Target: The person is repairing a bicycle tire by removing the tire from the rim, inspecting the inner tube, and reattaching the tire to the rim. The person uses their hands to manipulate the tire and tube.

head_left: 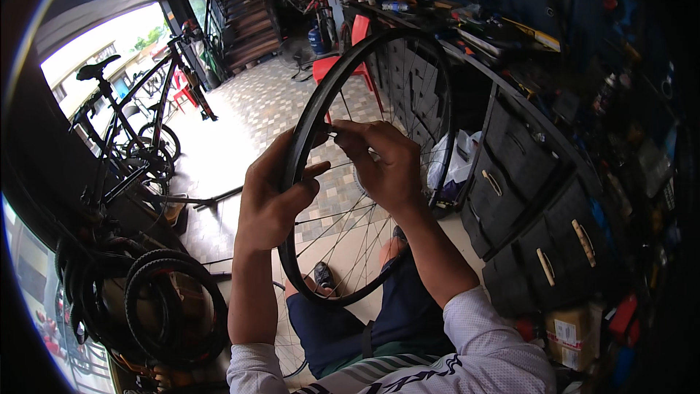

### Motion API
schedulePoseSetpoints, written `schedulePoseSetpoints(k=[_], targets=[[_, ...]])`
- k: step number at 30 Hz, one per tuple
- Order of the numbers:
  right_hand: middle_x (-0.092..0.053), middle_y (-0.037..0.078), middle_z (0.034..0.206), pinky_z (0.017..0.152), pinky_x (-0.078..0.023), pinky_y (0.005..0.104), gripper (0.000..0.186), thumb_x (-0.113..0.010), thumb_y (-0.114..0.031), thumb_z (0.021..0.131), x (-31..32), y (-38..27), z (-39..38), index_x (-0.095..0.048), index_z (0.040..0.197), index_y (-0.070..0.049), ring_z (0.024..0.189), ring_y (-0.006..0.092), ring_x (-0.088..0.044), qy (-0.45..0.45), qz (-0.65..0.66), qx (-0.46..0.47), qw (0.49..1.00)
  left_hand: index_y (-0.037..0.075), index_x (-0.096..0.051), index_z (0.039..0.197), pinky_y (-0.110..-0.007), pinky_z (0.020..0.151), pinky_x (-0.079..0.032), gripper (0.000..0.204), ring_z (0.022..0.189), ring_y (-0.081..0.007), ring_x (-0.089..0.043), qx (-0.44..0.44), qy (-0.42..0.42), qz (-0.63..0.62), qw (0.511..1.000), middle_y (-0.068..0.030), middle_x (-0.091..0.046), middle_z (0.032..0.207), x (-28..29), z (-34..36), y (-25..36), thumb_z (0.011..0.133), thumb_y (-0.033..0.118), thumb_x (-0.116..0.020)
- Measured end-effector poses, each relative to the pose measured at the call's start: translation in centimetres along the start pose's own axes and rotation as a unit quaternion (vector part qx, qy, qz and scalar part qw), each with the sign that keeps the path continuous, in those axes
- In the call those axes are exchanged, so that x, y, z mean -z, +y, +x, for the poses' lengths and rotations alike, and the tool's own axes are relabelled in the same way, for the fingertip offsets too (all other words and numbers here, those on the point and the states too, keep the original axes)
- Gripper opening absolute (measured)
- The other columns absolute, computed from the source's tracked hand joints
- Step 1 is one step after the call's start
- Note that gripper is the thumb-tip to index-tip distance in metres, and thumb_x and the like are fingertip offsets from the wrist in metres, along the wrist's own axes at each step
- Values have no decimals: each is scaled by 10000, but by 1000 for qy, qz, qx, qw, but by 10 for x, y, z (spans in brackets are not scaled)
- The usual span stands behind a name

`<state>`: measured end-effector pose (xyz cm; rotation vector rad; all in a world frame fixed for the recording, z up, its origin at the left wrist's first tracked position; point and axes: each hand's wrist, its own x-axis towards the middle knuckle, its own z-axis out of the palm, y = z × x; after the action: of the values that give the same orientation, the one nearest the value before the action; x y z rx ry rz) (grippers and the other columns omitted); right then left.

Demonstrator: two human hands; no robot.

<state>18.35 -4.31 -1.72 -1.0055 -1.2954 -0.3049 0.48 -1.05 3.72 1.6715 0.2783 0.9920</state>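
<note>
A black-rimmed spoked bicycle wheel (440,66) is held upright in front of me, angled away. My left hand (273,197) is wrapped around the near left part of the rim, fingers curled over it. Just right of it, my right hand (372,160) has thumb and forefinger pinched at the inner edge of the rim, on a small piece too tiny to make out. The hub is mostly hidden behind my right hand.
Bicycles (135,124) stand left by the bright doorway, above piled tires (175,299). A red chair (368,91) sits beyond the wheel. At right are a cluttered workbench (467,55), dark drawers (510,197), a white plastic bag (456,153) and a cardboard box (572,335).
</note>
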Motion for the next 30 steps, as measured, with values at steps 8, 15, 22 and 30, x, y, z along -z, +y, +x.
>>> schedulePoseSetpoints(k=[8, 15, 22, 30], targets=[[-706, 57, 768, 594, -492, 302, 166, -717, -168, 946, -10, 5, -4, -747, 1064, -56, 680, 151, -674, -50, 169, -52, 983, -76, -495, 1401, -432, 1073, -478, 693, 1042, -161, -632, 0, -3, 38, 999, -133, -625, 1266, 7, -2, -2, 712, -32, -557], [-689, 58, 758, 601, -491, 275, 331, -747, -221, 936, -4, 1, -1, -631, 1179, -27, 699, 125, -681, -114, 214, -138, 960, -90, -502, 1384, -346, 985, -509, 678, 1027, -137, -626, -7, 9, 38, 999, -126, -651, 1205, 11, -5, -10, 711, -26, -555], [-721, 77, 841, 722, -553, 261, 388, -757, -124, 914, -12, 2, -13, -548, 1228, -33, 775, 148, -713, -26, 77, 3, 997, -77, -571, 1317, -209, 666, -397, 600, 819, -76, -517, 23, 16, 58, 998, -57, -634, 992, 4, -2, 3, 718, -39, -568], [-695, 54, 692, 543, -466, 225, 193, -718, -163, 958, -7, 3, 5, -604, 1010, -15, 598, 61, -627, 1, 222, -200, 954, -71, -571, 1279, -234, 599, -364, 578, 689, -75, -441, -33, 8, 153, 988, -4, -512, 826, 1, -1, -2, 715, 34, -638]])
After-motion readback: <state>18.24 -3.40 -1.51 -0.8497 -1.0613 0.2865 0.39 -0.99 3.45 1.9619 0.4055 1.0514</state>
